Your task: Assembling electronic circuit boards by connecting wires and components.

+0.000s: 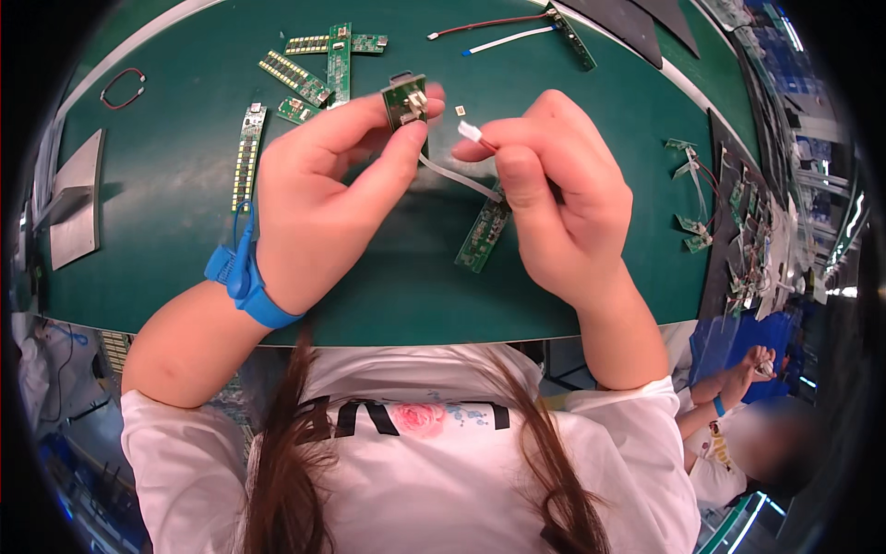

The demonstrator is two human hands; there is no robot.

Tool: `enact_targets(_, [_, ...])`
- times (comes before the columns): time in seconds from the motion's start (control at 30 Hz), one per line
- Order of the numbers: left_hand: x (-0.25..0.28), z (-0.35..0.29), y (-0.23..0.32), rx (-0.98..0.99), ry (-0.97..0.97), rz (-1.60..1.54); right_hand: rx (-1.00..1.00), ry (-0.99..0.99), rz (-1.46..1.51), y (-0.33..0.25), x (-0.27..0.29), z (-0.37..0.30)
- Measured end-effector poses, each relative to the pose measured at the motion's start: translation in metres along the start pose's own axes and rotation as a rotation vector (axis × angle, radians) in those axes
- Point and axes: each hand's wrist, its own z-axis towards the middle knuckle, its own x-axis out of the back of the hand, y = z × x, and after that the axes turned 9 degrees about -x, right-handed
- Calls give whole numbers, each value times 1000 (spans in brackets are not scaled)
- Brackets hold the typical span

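Between thumb and fingers, my left hand (337,171) grips a small green circuit board (403,100) with white sockets on its face. A blue strap with a coiled cord circles that wrist. My right hand (568,189) pinches a red wire that ends in a white plug (471,132); the plug points toward the small board and is apart from it. From the small board a flat pale ribbon cable (460,177) runs down to a longer green circuit board (482,235), which lies on the table under my right hand. My right fingers hide most of the wire.
Several LED strip boards (246,159) lie at the left and far side of the green table (388,295). A metal bracket (78,198) stands far left, near a looped wire (123,89). A wired board (572,37) lies far right. Wired assemblies (748,208) sit on the right; a co-worker's hands (738,379) show beyond.
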Motion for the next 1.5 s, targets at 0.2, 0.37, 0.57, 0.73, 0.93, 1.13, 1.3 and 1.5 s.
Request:
enact_targets(0.2, [-4,-8,9,-61,-89,78,31,130,-255,-7,-4,-6])
enact_targets(0.37, [-4,-12,5,-135,-124,150,149,181,-326,0,-5,-13])
enact_targets(0.57, [1,-9,0,-226,-294,437,136,133,-432,-8,0,-17])
enact_targets(0.73, [-1,-10,3,-234,-333,471,177,190,-393,-1,-3,-17])
enact_targets(0.93, [-4,-17,1,-203,-309,470,140,168,-328,0,-9,-14])
enact_targets(1.13, [-9,-13,0,-381,-165,509,35,197,-328,-6,-14,-9])
enact_targets(1.3, [27,1,12,-253,-165,513,-291,226,-450,8,29,-3])
enact_targets(1.5, [108,-7,-2,-143,-57,1064,-616,493,-716,86,144,-41])
